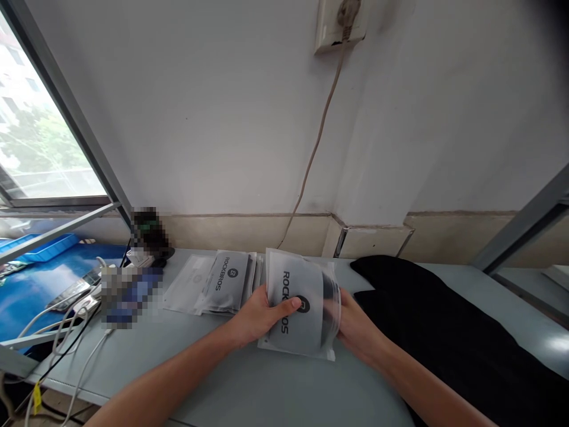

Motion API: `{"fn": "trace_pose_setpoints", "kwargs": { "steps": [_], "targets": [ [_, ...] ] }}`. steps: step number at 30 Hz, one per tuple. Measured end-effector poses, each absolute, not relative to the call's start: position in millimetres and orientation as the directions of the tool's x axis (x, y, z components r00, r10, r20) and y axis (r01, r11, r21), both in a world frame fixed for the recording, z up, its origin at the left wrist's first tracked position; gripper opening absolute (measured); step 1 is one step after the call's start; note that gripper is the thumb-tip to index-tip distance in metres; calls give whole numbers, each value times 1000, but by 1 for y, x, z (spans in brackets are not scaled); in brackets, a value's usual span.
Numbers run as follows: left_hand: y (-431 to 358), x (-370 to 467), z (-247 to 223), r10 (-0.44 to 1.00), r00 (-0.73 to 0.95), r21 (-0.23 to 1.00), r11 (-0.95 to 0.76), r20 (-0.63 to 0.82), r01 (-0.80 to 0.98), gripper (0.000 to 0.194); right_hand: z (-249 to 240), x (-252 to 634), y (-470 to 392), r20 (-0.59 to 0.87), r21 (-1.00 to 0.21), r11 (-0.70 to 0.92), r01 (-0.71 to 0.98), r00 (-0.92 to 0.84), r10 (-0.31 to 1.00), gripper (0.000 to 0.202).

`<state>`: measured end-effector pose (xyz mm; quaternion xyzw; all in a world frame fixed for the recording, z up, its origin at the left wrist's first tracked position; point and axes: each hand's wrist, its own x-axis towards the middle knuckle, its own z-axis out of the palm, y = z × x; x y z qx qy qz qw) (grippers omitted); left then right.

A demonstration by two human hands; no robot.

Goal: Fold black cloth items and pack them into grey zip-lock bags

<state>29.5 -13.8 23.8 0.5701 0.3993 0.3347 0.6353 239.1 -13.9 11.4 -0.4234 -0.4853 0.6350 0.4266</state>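
Note:
A frosted plastic zip bag printed ROCKBROS, with dark folded contents, stands tilted at the middle of the table. My left hand grips its left side, thumb pressed flat on the printed front and the other fingers hidden behind. At the bag's right edge is my right hand. Its fingers show only blurred through the clear plastic, seemingly inside the bag's mouth, so their hold cannot be made out. Just left of my left hand lies a stack of similar ROCKBROS bags, beside a paler, flatter bag.
Black cloth spreads over the right of the grey table. At the left are a blurred-out phone-like object, white cables and a blue tray. A cord hangs from a wall socket behind the table.

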Motion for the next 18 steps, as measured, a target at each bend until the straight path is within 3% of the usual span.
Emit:
{"fn": "trace_pose_setpoints", "kwargs": {
  "steps": [5, 10, 14, 18],
  "targets": [
    [-11, 32, 16, 927, 363, 993, 110, -91, -31, 55, 14, 235, -6, -7, -1000, -11, -27, -137, 991, 37],
    [-8, 34, 18, 983, 160, 973, 125, -94, -195, 55, 13, 238, -3, 123, -981, 110, -162, -71, 990, 34],
    [-9, 33, 23, 975, 184, 959, 164, -123, -232, 56, 17, 243, -4, 214, -976, 199, -89, -212, 954, 22],
    [-12, 31, 26, 934, 331, 963, 202, -135, -176, 53, 27, 249, -8, 152, -988, 136, -69, -378, 913, 44]
  ]
}}
